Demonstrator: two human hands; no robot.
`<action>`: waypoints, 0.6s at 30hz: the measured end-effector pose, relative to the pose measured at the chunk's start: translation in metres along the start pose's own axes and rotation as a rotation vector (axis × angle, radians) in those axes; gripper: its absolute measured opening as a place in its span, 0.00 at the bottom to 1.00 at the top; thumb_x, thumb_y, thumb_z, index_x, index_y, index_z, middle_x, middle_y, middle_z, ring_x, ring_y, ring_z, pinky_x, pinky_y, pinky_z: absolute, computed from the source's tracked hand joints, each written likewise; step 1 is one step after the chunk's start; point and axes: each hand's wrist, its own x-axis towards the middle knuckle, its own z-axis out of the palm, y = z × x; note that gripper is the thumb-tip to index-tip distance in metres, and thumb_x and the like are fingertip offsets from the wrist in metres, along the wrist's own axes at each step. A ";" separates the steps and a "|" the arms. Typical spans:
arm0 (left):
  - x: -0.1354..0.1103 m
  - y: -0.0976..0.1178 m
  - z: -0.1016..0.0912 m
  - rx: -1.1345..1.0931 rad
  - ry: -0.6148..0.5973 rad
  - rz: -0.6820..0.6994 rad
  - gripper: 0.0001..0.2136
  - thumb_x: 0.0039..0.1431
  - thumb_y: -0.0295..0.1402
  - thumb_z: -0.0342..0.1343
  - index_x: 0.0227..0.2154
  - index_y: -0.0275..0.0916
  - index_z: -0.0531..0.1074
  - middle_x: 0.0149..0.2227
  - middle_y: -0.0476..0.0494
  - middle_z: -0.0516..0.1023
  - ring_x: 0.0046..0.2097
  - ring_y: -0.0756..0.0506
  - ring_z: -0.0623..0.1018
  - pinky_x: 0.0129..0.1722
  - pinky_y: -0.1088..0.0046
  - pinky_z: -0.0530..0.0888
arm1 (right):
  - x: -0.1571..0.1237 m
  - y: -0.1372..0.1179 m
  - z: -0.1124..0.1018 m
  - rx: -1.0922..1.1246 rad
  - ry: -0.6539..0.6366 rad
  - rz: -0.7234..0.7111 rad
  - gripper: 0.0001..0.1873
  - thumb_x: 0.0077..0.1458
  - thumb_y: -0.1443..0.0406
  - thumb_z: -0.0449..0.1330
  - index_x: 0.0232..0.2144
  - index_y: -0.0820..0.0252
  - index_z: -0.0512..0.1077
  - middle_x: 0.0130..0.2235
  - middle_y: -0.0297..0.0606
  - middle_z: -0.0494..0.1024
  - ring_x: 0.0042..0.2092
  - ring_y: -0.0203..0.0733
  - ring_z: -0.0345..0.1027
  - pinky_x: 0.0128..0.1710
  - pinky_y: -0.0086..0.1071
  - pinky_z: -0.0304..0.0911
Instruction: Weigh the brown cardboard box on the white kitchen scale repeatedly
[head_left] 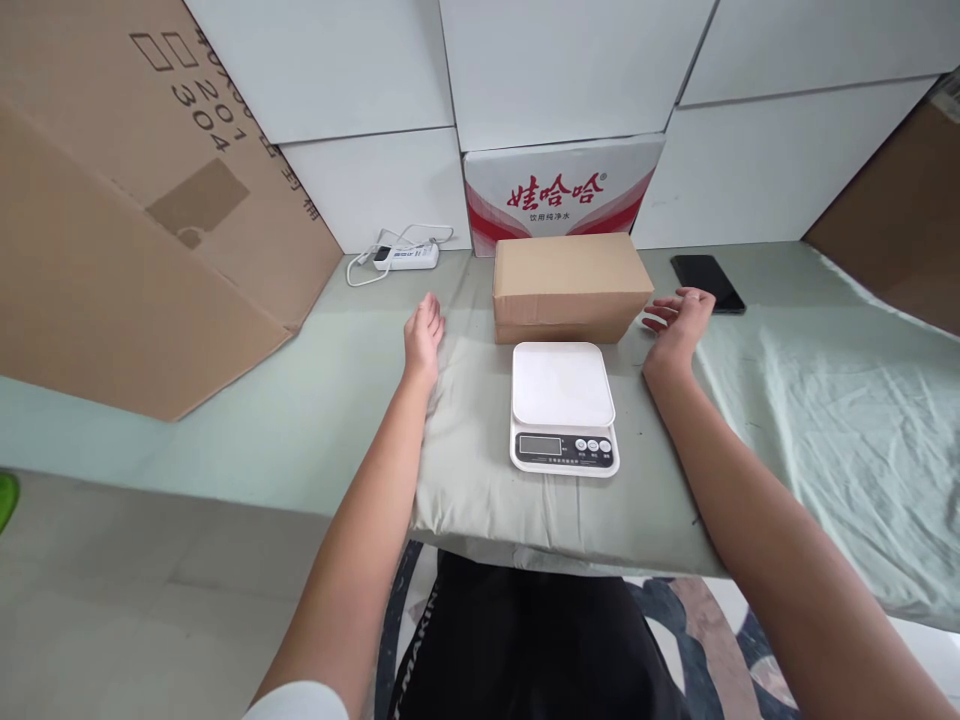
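Starting nearest: white scale (564,405) is resting on green cloth (480,490). L hand (425,337) is sitting loose, released, left of brown box (574,290); R hand (681,330) is sitting half-open, also free, just beside box's R end. Box is standing right behind scale; phone (703,270) is lying past R hand, w/ printed carton (564,165) standing behind box.

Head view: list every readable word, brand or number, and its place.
"娃哈哈®": white-and-red carton
"饮用纯净水": same carton
"201": large cardboard box
"304": same box; its edge print is unclear
"MAKIN": black clothing, ends unclear
Too small: print on scale, power strip
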 end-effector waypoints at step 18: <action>-0.002 -0.004 0.005 0.033 -0.055 -0.010 0.27 0.84 0.43 0.45 0.76 0.41 0.72 0.82 0.36 0.67 0.84 0.41 0.66 0.81 0.64 0.68 | -0.006 0.004 -0.006 -0.066 -0.216 -0.104 0.29 0.73 0.50 0.59 0.20 0.52 0.65 0.20 0.30 0.66 0.25 0.36 0.60 0.27 0.32 0.59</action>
